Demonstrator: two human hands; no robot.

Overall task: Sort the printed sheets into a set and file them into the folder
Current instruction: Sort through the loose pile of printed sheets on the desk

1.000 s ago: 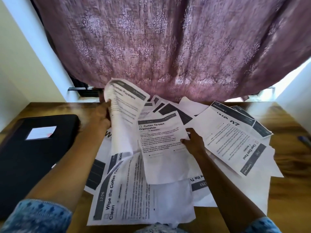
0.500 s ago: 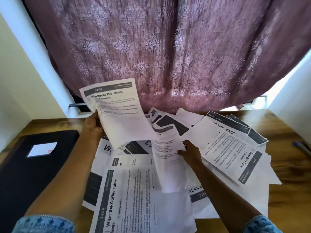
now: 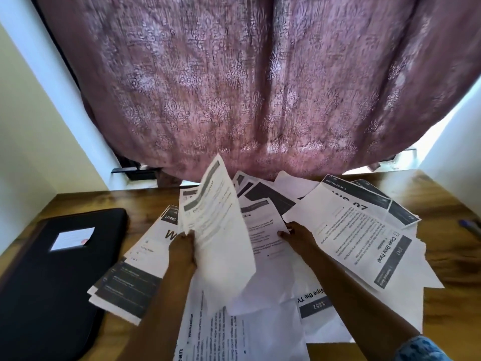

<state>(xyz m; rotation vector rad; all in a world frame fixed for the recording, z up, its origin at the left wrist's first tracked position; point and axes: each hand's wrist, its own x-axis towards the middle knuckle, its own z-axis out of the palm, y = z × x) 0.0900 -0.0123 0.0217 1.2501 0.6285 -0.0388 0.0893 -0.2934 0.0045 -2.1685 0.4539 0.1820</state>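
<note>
Several printed sheets lie scattered and overlapping across the wooden table (image 3: 78,204). My left hand (image 3: 183,250) grips a lifted printed sheet (image 3: 221,235) by its left edge; the sheet stands tilted above the pile. My right hand (image 3: 296,234) pinches the right edge of the "Tie-back" sheet (image 3: 263,230), which lies under the lifted one. A "Clean Door Panel" sheet (image 3: 364,241) lies to the right, a "Wipe the Coffee Table" sheet (image 3: 221,334) at the front. The black folder (image 3: 46,282) with a white label lies shut at the left.
A mauve patterned curtain (image 3: 247,87) hangs just behind the table's far edge. White walls close in on both sides. A blue pen (image 3: 469,227) lies near the table's right edge. Bare wood shows between the folder and the paper pile.
My left hand has carried its lifted sheet rightward and down from the far left of the pile to the middle, turning it edge-on. My right hand stays on the Tie-back sheet.
</note>
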